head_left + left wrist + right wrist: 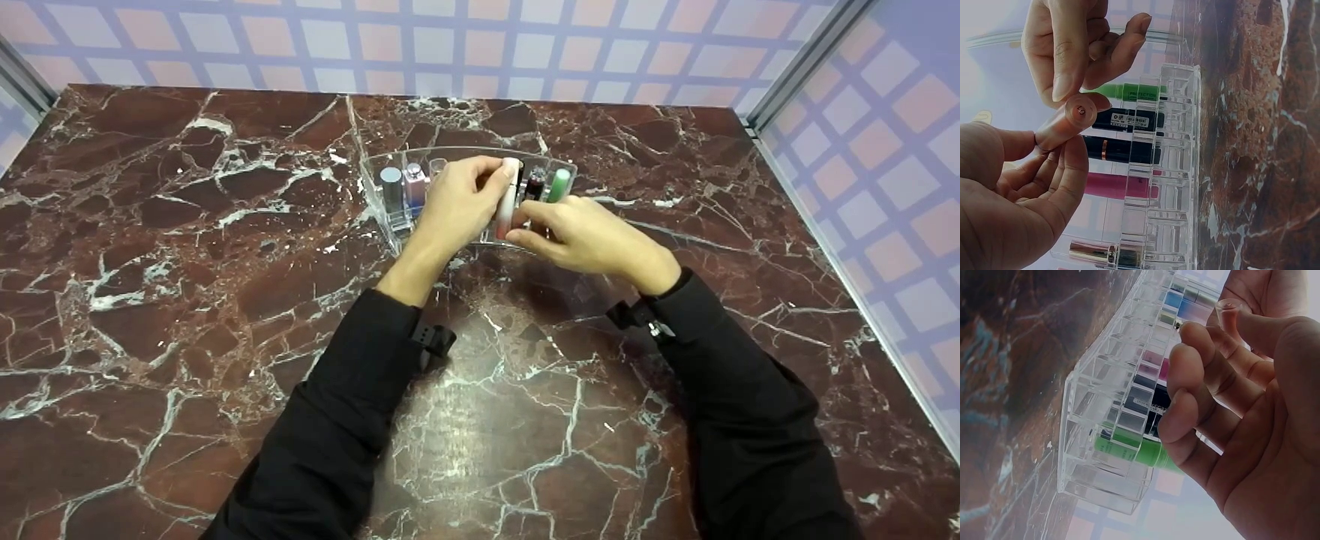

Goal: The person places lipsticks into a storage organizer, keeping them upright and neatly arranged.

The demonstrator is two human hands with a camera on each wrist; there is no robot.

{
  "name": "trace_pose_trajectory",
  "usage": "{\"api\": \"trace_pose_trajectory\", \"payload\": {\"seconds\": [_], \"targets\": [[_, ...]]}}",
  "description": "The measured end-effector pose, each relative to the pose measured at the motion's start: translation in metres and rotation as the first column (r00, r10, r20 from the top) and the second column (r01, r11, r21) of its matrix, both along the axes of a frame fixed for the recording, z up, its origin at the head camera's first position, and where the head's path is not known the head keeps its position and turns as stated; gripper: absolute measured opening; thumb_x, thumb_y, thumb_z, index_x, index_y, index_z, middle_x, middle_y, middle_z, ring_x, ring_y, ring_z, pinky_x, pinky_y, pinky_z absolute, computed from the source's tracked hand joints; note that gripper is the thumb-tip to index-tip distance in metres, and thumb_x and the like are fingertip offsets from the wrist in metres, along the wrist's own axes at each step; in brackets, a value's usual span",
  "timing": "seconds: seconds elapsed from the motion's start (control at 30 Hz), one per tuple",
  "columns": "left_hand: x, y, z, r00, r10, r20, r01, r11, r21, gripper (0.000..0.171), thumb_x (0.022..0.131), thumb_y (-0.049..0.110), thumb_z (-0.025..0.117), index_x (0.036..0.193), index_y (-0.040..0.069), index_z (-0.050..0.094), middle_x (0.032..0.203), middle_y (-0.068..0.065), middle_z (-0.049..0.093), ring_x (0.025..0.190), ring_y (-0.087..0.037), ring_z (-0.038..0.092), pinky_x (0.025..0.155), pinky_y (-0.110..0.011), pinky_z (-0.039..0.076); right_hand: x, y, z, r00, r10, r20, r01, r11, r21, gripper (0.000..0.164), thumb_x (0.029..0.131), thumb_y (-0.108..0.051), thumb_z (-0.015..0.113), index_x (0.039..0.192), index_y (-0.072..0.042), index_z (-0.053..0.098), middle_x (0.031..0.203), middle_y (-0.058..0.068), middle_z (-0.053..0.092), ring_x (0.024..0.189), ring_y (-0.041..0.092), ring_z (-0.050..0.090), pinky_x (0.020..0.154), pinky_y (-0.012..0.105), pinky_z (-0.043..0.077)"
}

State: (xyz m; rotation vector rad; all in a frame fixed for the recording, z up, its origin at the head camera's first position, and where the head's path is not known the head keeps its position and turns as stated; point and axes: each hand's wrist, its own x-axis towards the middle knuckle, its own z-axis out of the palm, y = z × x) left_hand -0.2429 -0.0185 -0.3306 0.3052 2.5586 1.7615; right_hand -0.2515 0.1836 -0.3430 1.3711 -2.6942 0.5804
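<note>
Over the front of a clear curved organizer (380,214), both hands meet at one slim lip gloss tube (506,208), with a white cap and a pinkish see-through body. My left hand (461,199) grips it, thumb and fingertips near the cap in the head view. The right hand (589,234) pinches its lower part between thumb and forefinger. The left wrist view shows the tube's round base (1081,111) with a small mark on it. Right behind stand a green tube (1140,91), two black tubes (1129,119) and a pink tube (1120,185) in the slots.
Farther left in the organizer are a grey-topped tube (391,187), a purple-blue tube (414,189) and a gold lipstick (1092,252). The organizer stands on a dark red marbled table (225,300). Checkered panels (480,45) rise behind and to the right.
</note>
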Motion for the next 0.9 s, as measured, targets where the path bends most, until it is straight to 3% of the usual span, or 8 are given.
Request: {"api": "trace_pose_trajectory", "payload": {"seconds": [0.23,0.53,0.7,0.83,0.9], "targets": [[0.0003,0.0000,-0.0002,1.000,-0.007,0.003,0.007,1.000,0.012,0.032,0.106,0.027,0.056,0.129,0.008,0.066,0.100,-0.002,0.069,0.088,-0.016,0.063,0.080,-0.027,0.049,-0.0006,0.0014,-0.0001,1.000,0.009,0.007,-0.009,1.000,0.021,0.027,0.105,-0.035,0.057,0.109,-0.009,0.066,0.081,0.001,0.062,0.064,0.015,0.054,0.061,0.035,0.047],[0.0012,-0.0005,0.0000,1.000,0.006,-0.008,-0.006,0.996,0.091,0.032,0.105,0.026,0.058,0.130,0.007,0.064,0.097,-0.002,0.069,0.082,-0.017,0.065,0.076,-0.030,0.053,-0.0018,0.0036,0.0022,0.999,-0.034,0.005,0.033,0.992,0.120,0.025,0.101,-0.032,0.065,0.107,-0.008,0.071,0.079,0.003,0.068,0.059,0.017,0.058,0.059,0.040,0.052],[0.0019,-0.0003,0.0010,0.998,0.044,-0.046,-0.038,0.992,0.124,0.031,0.104,0.026,0.059,0.129,0.008,0.063,0.098,-0.005,0.069,0.071,-0.020,0.064,0.066,-0.032,0.054,-0.0035,0.0052,0.0036,0.997,-0.078,-0.004,0.077,0.985,0.157,0.019,0.094,-0.027,0.075,0.101,-0.010,0.074,0.094,0.005,0.074,0.074,0.022,0.069,0.071,0.043,0.057],[0.0017,-0.0006,0.0011,0.993,0.063,-0.099,-0.048,0.987,0.156,0.028,0.104,0.024,0.059,0.127,0.008,0.062,0.100,-0.010,0.068,0.066,-0.025,0.063,0.060,-0.037,0.054,-0.0048,0.0073,0.0059,0.995,-0.099,0.002,0.097,0.978,0.184,0.016,0.090,-0.022,0.079,0.098,-0.009,0.074,0.094,0.006,0.074,0.075,0.024,0.069,0.072,0.042,0.058],[0.0015,-0.0012,0.0015,0.989,0.077,-0.128,-0.060,0.989,0.132,0.027,0.104,0.024,0.058,0.127,0.009,0.061,0.102,-0.009,0.067,0.071,-0.023,0.063,0.062,-0.036,0.055,-0.0047,0.0089,0.0077,0.993,-0.120,0.011,0.116,0.975,0.192,0.015,0.089,-0.021,0.080,0.096,-0.009,0.074,0.092,0.006,0.074,0.072,0.022,0.069,0.070,0.041,0.058]]}}
